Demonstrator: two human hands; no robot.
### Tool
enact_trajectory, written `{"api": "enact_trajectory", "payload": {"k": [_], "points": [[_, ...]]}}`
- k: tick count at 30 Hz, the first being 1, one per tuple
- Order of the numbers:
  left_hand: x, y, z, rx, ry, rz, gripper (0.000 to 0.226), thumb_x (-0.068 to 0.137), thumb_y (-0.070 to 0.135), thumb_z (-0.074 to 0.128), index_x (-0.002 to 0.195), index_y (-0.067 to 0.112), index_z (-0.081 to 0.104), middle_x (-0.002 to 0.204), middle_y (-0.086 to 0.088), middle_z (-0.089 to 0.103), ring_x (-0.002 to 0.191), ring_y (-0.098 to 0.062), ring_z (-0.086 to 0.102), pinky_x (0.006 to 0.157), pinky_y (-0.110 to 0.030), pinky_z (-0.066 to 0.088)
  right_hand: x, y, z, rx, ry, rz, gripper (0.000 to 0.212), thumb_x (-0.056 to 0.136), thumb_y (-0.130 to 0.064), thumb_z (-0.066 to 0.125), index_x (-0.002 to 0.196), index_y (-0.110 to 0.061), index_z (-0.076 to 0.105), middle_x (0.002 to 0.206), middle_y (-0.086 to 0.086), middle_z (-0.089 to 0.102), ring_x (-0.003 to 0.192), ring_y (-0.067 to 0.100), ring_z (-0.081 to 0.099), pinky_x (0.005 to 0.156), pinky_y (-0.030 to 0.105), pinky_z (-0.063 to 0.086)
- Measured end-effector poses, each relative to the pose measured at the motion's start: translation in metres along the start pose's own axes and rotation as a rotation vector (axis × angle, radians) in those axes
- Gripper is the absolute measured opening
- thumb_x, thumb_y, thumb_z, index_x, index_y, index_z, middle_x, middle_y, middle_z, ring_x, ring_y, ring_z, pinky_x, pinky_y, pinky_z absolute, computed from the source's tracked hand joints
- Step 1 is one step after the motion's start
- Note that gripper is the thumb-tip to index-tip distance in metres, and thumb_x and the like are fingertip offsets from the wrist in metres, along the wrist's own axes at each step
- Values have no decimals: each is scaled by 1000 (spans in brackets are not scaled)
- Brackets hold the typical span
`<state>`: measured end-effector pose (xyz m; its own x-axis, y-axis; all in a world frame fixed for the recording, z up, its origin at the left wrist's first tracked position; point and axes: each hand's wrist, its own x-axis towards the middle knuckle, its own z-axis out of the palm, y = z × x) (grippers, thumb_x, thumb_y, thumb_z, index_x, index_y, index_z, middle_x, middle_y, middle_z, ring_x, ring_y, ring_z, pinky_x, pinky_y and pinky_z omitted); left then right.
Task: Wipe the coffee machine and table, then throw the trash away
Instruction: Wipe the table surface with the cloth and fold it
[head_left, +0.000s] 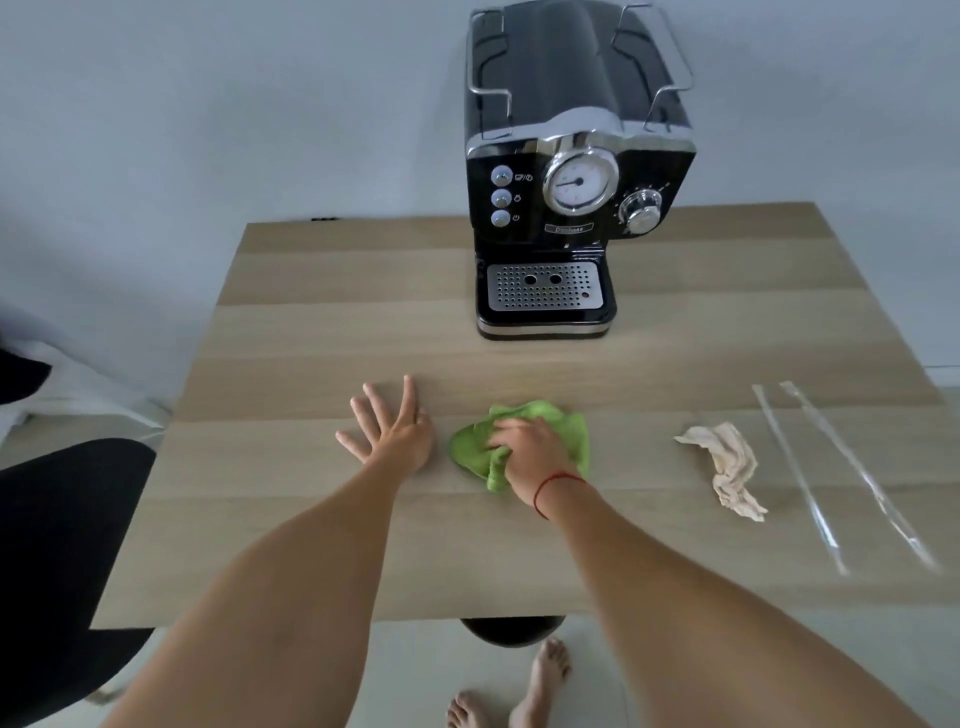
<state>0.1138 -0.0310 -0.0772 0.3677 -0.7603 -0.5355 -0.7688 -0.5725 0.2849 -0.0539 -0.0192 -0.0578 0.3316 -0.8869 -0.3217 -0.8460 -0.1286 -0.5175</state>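
- Your left hand (395, 436) rests flat on the table (337, 338), fingers spread.
- Your right hand (530, 449) grips the green cloth (470, 449) mid-table, fingers curled into it.
- The coffee machine (561, 171) stands at the far edge.

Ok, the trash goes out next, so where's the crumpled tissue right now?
Head view: the crumpled tissue lies on the table at right, between the green cloth and two clear wrappers.

The coffee machine (576, 130) carries a small brand plate (569, 228) under its gauge (580, 182); the lettering is too blurred to read.
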Motion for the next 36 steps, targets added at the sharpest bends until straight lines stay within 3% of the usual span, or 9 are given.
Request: {"api": "enact_trajectory", "payload": {"k": [3, 8, 11, 15, 22, 24, 29, 33, 36], "points": [[-1, 13, -4, -26, -8, 11, 57, 99, 35, 20, 150, 45, -3, 157, -8, -27, 144, -24, -27, 112, -55, -16, 0, -2, -16, 71, 55, 7, 40, 80, 0, 46, 103, -17, 74, 125, 2, 64, 120, 24, 52, 101, 31, 41], [8, 39, 1, -28, -35, 81, 56, 99, 39, 18, 150, 45, -5, 156, -7, -30, 143, -23, -29, 111, -54, -19, 23, 18, -59, 69, 203, 95, 49, 80, 9, 43, 114, -15, 69, 151, 4, 36, 139, 25, 30, 114, 34, 27], [13, 41, 11, 14, -26, 64, 57, 98, 41, 17, 148, 46, -10, 154, -6, -34, 142, -23, -32, 109, -53, -22, 40, 34, -67, -46, 188, 181, 60, 83, 10, 41, 131, -23, 56, 157, 2, 23, 145, 29, 17, 115, 43, 25], [17, 42, 15, 43, -14, 46, 57, 97, 39, 15, 147, 48, -12, 154, -6, -33, 142, -24, -31, 109, -55, -21, 55, 51, -54, -87, 110, 264, 72, 82, 14, 38, 139, -29, 45, 159, 3, 13, 145, 38, 5, 119, 52, 7], [12, 41, 6, -21, -72, 58, 57, 98, 37, 19, 148, 48, -8, 156, -4, -30, 144, -22, -28, 111, -52, -20, 12, 33, -21, -47, 101, 286, 62, 88, 11, 32, 135, -26, 49, 159, 1, 17, 147, 34, 4, 120, 49, 4], [4, 33, 6, -82, 6, 115, 60, 98, 25, 27, 152, 39, 5, 160, -4, -19, 147, -21, -20, 115, -48, -14, -1, 24, -16, -11, 63, 266, 59, 88, 9, 32, 133, -23, 53, 157, 0, 23, 146, 32, 11, 121, 46, 9], [-22, 10, 3, -383, 213, 229, 66, 80, -16, 38, 141, 8, 46, 147, -12, 45, 137, -29, 39, 113, -30, 27, 12, 13, -30, 158, 169, 280, 50, 84, 2, 41, 122, -20, 64, 146, 5, 44, 133, 31, 41, 111, 36, 34], [-35, 10, 2, -559, 209, 183, 45, 79, -13, 59, 122, -1, 63, 115, -21, 67, 105, -28, 65, 98, -35, 50, 26, -6, -40, 126, 219, 248, 53, 85, 7, 39, 125, -19, 61, 149, 5, 40, 135, 29, 39, 114, 34, 29], [-41, 8, -4, -491, 244, 190, 38, 80, 17, 74, 116, 9, 68, 110, -10, 70, 98, -23, 68, 90, -37, 54, 29, -20, -37, 88, 200, 152, 57, 85, 11, 36, 127, -18, 60, 151, 6, 37, 138, 27, 34, 116, 32, 24]]}}
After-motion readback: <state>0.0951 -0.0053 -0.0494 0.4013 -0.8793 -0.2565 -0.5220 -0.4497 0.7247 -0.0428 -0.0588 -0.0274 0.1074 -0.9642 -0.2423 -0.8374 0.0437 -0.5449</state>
